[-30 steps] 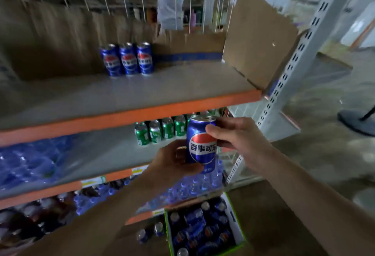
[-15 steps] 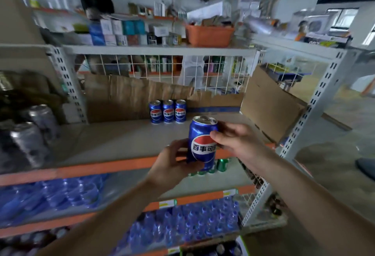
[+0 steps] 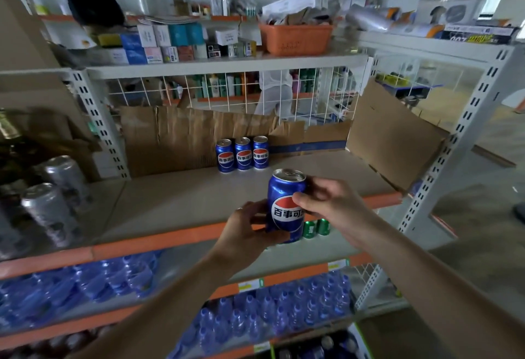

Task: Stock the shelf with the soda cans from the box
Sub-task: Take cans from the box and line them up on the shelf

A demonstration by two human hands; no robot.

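Observation:
I hold one blue soda can upright in front of the grey shelf board with the orange front edge. My left hand grips the can's lower left side. My right hand pinches its upper right side, thumb across the logo. Three matching blue cans stand in a row at the back of that shelf, against the cardboard. Only a corner of the green-rimmed box with cans shows at the bottom edge.
A cardboard sheet leans at the shelf's right end by the white upright. Silver cans stand at the far left. Green cans and packs of water bottles fill lower shelves. A person stands behind the wire grid.
My view has tilted up from the box and lower shelves to the upper shelves. Both hands have lifted the can from lower-shelf height to the level of the shelf with the three cans.

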